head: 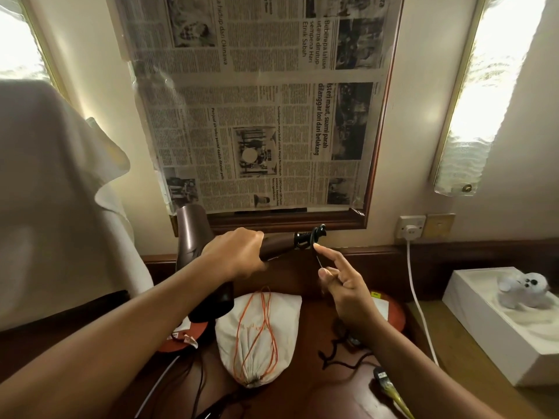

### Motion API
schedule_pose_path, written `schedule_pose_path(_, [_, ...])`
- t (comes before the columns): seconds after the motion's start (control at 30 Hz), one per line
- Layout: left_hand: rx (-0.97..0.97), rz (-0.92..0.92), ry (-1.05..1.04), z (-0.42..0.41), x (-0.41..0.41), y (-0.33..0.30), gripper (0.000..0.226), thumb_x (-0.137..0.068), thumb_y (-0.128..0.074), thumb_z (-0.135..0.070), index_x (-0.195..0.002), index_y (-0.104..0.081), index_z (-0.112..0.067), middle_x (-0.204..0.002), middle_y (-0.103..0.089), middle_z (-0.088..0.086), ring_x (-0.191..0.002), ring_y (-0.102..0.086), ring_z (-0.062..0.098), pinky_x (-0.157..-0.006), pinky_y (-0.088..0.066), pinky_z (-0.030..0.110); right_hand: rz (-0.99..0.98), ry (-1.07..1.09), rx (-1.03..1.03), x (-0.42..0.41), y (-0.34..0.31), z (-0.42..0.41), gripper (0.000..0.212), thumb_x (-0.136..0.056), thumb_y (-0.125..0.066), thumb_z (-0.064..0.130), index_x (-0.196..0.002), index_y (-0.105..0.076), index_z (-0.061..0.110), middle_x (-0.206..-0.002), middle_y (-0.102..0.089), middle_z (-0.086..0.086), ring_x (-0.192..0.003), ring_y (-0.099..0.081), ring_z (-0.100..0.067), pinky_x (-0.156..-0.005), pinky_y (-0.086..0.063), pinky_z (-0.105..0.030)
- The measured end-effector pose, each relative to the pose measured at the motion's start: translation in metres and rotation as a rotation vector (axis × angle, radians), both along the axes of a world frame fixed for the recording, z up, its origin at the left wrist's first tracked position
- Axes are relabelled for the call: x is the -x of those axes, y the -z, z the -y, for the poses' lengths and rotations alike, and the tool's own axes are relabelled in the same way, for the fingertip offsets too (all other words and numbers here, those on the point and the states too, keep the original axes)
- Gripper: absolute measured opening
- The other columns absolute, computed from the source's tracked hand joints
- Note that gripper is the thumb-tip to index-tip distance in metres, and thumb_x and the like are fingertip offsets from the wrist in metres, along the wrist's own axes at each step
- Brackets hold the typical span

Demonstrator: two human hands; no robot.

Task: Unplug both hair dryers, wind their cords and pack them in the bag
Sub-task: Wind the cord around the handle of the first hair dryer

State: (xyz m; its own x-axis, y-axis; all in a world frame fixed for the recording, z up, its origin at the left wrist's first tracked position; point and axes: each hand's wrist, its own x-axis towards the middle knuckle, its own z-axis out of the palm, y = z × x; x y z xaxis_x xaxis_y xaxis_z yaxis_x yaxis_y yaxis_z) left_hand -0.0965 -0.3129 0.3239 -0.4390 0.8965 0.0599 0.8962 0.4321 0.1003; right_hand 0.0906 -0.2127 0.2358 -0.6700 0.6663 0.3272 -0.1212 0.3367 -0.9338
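Brown hair dryer [193, 237] held above the worktop [320, 397], handle horizontal, barrel toward the left edge. Left grip [234, 257] curled round the handle. Right grip [341, 285]: thumb and forefinger pinching the thin black cord [318, 258] just below the handle's end. White drawstring bag [257, 334] lies mid-worktop, orange strings on top. White plug [410, 229] sits in the wall socket beyond the right rear corner.
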Motion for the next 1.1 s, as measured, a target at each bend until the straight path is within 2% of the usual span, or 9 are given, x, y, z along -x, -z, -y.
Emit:
schedule_pose_path(0.07, [-0.014,0.029,0.015,0.000,0.000,-0.001,0.029,-0.076,-0.067,-0.042,-0.100,-0.056,-0.031,-0.086,-0.059,-0.008,-0.080,-0.060,0.015,-0.071,-0.051,0.033,-0.021,-0.025,0.115,0.000,-0.001,-0.001,0.032,-0.099,-0.046,0.009,-0.119,-0.058,0.031,-0.070,-0.056,0.012,-0.061,-0.049,-0.001,-0.053,-0.039,-0.013])
schedule_pose_path(0.13, [-0.037,0.060,0.040,0.000,-0.003,-0.004,0.026,-0.075,-0.069,-0.042,-0.095,-0.056,-0.032,-0.086,-0.060,-0.008,-0.078,-0.060,0.013,-0.070,-0.051,0.032,0.014,-0.080,0.172,-0.001,0.002,-0.004,0.017,-0.097,-0.047,0.023,-0.102,-0.064,0.018,-0.064,-0.049,0.007,-0.056,-0.042,-0.009,-0.047,-0.034,-0.019])
schedule_pose_path(0.27, [-0.057,0.028,0.095,0.001,-0.008,-0.011,0.025,-0.075,-0.068,-0.043,-0.094,-0.056,-0.033,-0.084,-0.059,-0.010,-0.079,-0.059,0.013,-0.069,-0.049,0.031,0.037,-0.202,0.323,-0.001,0.011,-0.011,0.038,-0.090,-0.047,0.044,-0.086,-0.062,0.009,-0.057,-0.036,0.002,-0.049,-0.028,-0.013,-0.044,-0.024,-0.023])
schedule_pose_path(0.53, [-0.054,0.072,0.123,0.005,-0.007,-0.019,0.022,-0.076,-0.069,-0.040,-0.092,-0.056,-0.033,-0.083,-0.061,-0.008,-0.073,-0.062,0.010,-0.073,-0.055,0.035,-0.018,-0.475,0.573,-0.003,0.004,-0.037,0.028,-0.094,-0.051,0.024,-0.112,-0.063,0.006,-0.065,-0.036,0.000,-0.053,-0.027,-0.012,-0.046,-0.028,-0.021])
schedule_pose_path(0.63, [-0.059,0.060,0.135,0.007,-0.008,-0.023,0.022,-0.076,-0.069,-0.039,-0.093,-0.055,-0.034,-0.083,-0.060,-0.009,-0.076,-0.060,0.010,-0.073,-0.054,0.034,0.023,-0.426,0.523,0.001,-0.002,-0.043,0.025,-0.096,-0.048,0.024,-0.105,-0.064,0.006,-0.064,-0.032,-0.002,-0.052,-0.027,-0.013,-0.046,-0.028,-0.022])
schedule_pose_path(0.77, [-0.067,0.013,0.147,0.008,-0.011,-0.030,0.022,-0.078,-0.067,-0.040,-0.094,-0.053,-0.034,-0.083,-0.057,-0.010,-0.078,-0.059,0.011,-0.072,-0.052,0.031,0.108,-0.293,0.447,0.013,-0.008,-0.047,0.034,-0.092,-0.051,0.040,-0.086,-0.064,0.008,-0.057,-0.029,-0.001,-0.045,-0.023,-0.013,-0.043,-0.020,-0.023])
schedule_pose_path(0.9, [-0.033,-0.075,0.158,0.010,-0.011,-0.037,0.026,-0.081,-0.065,-0.042,-0.102,-0.053,-0.032,-0.086,-0.056,-0.010,-0.079,-0.059,0.013,-0.071,-0.049,0.029,0.197,-0.244,0.385,0.016,-0.028,-0.058,0.032,-0.086,-0.057,0.039,-0.083,-0.065,0.009,-0.055,-0.031,0.000,-0.045,-0.025,-0.011,-0.043,-0.018,-0.024])
schedule_pose_path(1.03, [-0.003,-0.159,0.150,0.013,-0.011,-0.040,0.034,-0.082,-0.063,-0.044,-0.111,-0.053,-0.031,-0.089,-0.058,-0.007,-0.082,-0.060,0.016,-0.074,-0.052,0.033,0.315,-0.112,0.228,0.017,-0.060,-0.072,0.011,-0.091,-0.060,0.014,-0.084,-0.068,0.011,-0.056,-0.043,-0.003,-0.044,-0.033,-0.011,-0.039,-0.027,-0.022])
schedule_pose_path(1.1, [0.010,-0.231,0.156,0.013,-0.012,-0.041,0.039,-0.085,-0.060,-0.042,-0.120,-0.051,-0.029,-0.097,-0.062,-0.003,-0.087,-0.062,0.018,-0.077,-0.053,0.035,0.383,-0.037,0.037,0.018,-0.079,-0.079,0.015,-0.089,-0.059,0.003,-0.086,-0.071,0.011,-0.058,-0.053,-0.009,-0.043,-0.041,-0.014,-0.040,-0.036,-0.022])
